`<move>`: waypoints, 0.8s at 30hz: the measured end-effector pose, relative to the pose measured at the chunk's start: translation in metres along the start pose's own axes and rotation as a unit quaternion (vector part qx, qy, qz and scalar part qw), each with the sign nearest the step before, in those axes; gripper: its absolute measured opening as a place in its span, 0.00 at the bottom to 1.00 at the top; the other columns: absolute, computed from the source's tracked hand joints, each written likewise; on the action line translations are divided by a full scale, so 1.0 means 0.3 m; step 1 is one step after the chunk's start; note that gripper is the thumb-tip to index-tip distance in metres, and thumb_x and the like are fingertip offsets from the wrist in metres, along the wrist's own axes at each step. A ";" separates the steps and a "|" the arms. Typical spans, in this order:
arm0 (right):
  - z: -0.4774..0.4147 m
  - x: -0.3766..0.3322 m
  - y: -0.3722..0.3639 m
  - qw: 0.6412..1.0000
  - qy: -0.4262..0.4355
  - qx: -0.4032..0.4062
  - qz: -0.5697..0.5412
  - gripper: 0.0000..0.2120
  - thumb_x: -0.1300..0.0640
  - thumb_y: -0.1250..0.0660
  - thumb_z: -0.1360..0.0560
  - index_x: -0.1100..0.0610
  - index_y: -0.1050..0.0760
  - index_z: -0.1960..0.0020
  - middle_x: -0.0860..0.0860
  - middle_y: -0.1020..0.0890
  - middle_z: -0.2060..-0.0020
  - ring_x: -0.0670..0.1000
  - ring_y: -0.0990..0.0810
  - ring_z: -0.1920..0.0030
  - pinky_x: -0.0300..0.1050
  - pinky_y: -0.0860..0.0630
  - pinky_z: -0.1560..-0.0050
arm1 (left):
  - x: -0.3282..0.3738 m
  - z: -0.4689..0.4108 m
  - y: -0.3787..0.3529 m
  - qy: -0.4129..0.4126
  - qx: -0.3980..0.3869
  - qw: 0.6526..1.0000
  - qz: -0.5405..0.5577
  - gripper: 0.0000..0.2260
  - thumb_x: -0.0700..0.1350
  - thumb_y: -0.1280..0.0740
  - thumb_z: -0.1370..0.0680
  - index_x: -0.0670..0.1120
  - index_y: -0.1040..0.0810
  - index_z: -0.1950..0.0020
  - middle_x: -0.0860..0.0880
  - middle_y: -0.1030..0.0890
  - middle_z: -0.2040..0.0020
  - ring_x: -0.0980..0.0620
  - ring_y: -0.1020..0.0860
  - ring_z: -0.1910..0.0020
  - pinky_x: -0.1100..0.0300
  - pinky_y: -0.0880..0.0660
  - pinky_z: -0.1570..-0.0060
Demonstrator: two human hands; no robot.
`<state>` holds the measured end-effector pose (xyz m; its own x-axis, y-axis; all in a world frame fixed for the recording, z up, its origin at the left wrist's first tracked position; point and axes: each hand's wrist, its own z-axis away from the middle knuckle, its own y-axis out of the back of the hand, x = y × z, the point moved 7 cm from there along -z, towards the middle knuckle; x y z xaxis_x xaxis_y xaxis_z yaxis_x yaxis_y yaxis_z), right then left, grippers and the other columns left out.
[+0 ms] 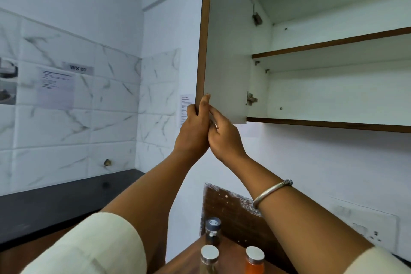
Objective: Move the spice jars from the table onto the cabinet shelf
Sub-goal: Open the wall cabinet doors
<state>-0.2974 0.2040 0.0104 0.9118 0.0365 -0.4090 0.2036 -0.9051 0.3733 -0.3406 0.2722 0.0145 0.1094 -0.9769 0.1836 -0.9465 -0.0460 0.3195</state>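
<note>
Both the left hand [195, 122] and right hand [222, 133] grip the white brown-edged cabinet door [226, 51] lower corner, while three metal-capped glass spice jars [210, 258] stand upright far below on the brown wooden surface [186, 260].

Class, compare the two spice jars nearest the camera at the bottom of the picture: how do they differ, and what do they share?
The clear glass jar with orange-red contents stands to the right; the clear glass jar with pale, dull contents stands to the left. The orange jar's filling is bright and solid in colour, while the pale jar's looks faint and see-through. Both stand upright on the brown wooden table, both wear round silver metal lids, and neither is touched by a hand.
</note>
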 end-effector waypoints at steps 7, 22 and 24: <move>-0.084 -0.011 -0.234 1.000 -0.021 -0.001 -0.011 0.22 0.57 0.47 0.19 0.48 0.39 0.26 0.49 0.29 0.31 0.53 0.29 0.34 0.50 0.30 0.35 | -0.241 -0.041 0.025 0.016 0.001 1.000 0.027 0.32 0.47 0.34 0.24 0.53 0.50 0.26 0.38 0.31 0.36 0.42 0.23 0.46 0.52 0.23 0.45; -0.163 0.043 -0.485 0.999 -0.047 0.009 0.025 0.21 0.55 0.50 0.18 0.47 0.43 0.25 0.51 0.38 0.26 0.50 0.43 0.25 0.46 0.39 0.30 | -0.489 -0.091 0.001 0.026 -0.014 0.999 0.038 0.28 0.54 0.38 0.22 0.51 0.48 0.26 0.39 0.30 0.39 0.43 0.22 0.49 0.55 0.24 0.50; -0.159 0.045 -0.488 0.999 -0.044 0.016 0.021 0.22 0.55 0.50 0.18 0.47 0.43 0.25 0.50 0.38 0.26 0.49 0.43 0.25 0.45 0.39 0.29 | -0.488 -0.088 -0.001 0.022 -0.009 0.999 0.035 0.27 0.54 0.39 0.21 0.52 0.47 0.27 0.40 0.30 0.41 0.43 0.22 0.51 0.55 0.24 0.52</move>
<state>-0.2978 0.3573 -0.0101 0.8839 -0.0372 -0.4662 0.1536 -0.9185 0.3645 -0.3482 0.4208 0.0122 0.0565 -0.9674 0.2469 -0.9468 0.0265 0.3207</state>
